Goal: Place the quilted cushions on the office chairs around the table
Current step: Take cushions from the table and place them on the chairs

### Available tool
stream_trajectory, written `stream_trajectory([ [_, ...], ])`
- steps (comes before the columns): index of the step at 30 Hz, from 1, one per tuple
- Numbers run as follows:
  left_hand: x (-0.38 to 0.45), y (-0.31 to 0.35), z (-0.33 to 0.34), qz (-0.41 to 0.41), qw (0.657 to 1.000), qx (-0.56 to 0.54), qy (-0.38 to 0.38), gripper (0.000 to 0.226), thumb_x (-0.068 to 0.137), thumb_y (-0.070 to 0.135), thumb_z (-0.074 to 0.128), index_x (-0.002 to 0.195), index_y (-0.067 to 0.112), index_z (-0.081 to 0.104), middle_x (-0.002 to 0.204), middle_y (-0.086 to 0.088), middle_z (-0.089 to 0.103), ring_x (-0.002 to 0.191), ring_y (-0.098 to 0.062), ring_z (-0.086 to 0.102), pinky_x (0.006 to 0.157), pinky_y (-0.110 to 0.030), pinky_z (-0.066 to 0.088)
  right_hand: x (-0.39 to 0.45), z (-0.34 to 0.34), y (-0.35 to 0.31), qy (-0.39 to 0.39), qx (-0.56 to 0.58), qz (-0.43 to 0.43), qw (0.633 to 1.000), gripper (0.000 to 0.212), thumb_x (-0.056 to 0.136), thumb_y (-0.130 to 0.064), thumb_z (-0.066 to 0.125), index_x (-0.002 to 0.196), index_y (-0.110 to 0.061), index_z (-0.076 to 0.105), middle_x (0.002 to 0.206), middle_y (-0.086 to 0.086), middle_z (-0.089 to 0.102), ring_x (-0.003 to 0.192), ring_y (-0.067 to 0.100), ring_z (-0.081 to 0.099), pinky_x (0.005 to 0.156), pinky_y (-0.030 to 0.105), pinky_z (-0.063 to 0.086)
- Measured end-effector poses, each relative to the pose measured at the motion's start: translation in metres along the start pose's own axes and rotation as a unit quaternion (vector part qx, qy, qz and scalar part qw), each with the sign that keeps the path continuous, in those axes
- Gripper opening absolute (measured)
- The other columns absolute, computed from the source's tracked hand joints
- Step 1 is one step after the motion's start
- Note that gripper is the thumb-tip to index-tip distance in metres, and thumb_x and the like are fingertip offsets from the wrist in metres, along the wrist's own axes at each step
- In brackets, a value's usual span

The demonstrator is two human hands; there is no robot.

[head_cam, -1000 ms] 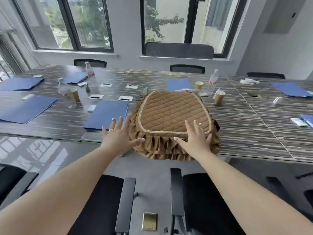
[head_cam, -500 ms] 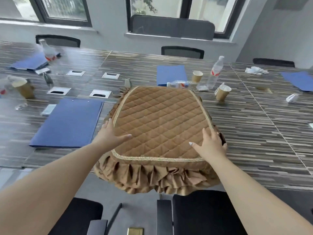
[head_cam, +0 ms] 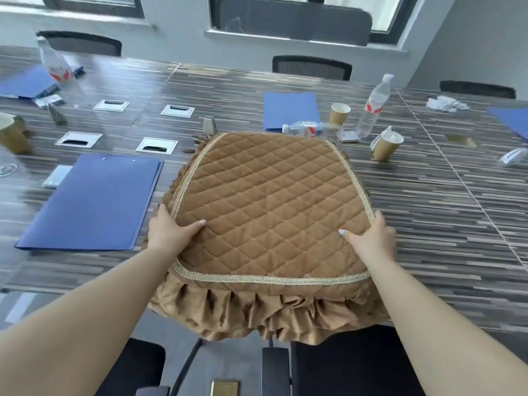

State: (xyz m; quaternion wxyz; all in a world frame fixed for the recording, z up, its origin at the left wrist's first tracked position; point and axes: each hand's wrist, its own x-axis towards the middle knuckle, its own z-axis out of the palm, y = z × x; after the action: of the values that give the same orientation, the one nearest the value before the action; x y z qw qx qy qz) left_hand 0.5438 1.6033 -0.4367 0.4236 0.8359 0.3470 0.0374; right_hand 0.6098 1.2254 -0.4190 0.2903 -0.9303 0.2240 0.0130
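A stack of brown quilted cushions (head_cam: 268,201) with ruffled skirts sits at the table's near edge, its front overhanging. My left hand (head_cam: 168,232) grips the top cushion's left side, thumb on the quilting and fingers tucked under the edge. My right hand (head_cam: 371,238) holds the right side the same way. Below the stack stands a black office chair (head_cam: 351,364), and another black chair (head_cam: 137,367) is at lower left.
The striped table (head_cam: 428,212) carries blue folders (head_cam: 91,204), paper cups (head_cam: 385,147), water bottles (head_cam: 373,107), crumpled tissue and metal cable hatches (head_cam: 156,145). More black chairs (head_cam: 311,67) line the far side under the windows.
My head has come closer and tilted down over the stack. Both hands slid from the front corners to the cushion's sides and now grip the top cushion's edges.
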Motion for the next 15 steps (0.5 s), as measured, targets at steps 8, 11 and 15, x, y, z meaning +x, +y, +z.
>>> stream_trajectory([
  [8,-0.034,0.010,-0.034,-0.048,0.989,-0.121,0.072,0.051,0.073,0.048,0.073,0.107,0.011,0.066,0.102,-0.007,0.071,0.096,-0.029,0.065,0.085,-0.041,0.052,-0.025,-0.018,-0.021,0.087,0.119,-0.007,0.989,0.048,0.074,-0.047,0.072,0.109,-0.016,0.060,0.108,0.007,0.064,0.097,0.032,0.061,0.079,0.041,0.048],
  [11,-0.060,-0.007,-0.054,-0.068,0.983,-0.136,0.104,0.052,0.075,0.046,0.073,0.112,0.010,0.063,0.105,-0.004,0.067,0.098,-0.027,0.062,0.083,-0.037,0.048,-0.048,-0.019,-0.034,0.090,0.117,-0.045,0.988,0.056,0.075,-0.045,0.071,0.121,-0.015,0.056,0.116,0.005,0.061,0.103,0.030,0.059,0.084,0.044,0.050],
  [15,-0.095,-0.032,-0.098,-0.081,0.970,-0.173,0.150,0.052,0.078,0.043,0.073,0.117,0.010,0.058,0.102,0.001,0.059,0.093,-0.021,0.055,0.081,-0.034,0.043,-0.086,-0.019,-0.062,0.069,0.127,-0.102,0.984,0.058,0.076,-0.047,0.070,0.122,-0.017,0.054,0.115,0.004,0.063,0.101,0.030,0.061,0.085,0.046,0.051],
])
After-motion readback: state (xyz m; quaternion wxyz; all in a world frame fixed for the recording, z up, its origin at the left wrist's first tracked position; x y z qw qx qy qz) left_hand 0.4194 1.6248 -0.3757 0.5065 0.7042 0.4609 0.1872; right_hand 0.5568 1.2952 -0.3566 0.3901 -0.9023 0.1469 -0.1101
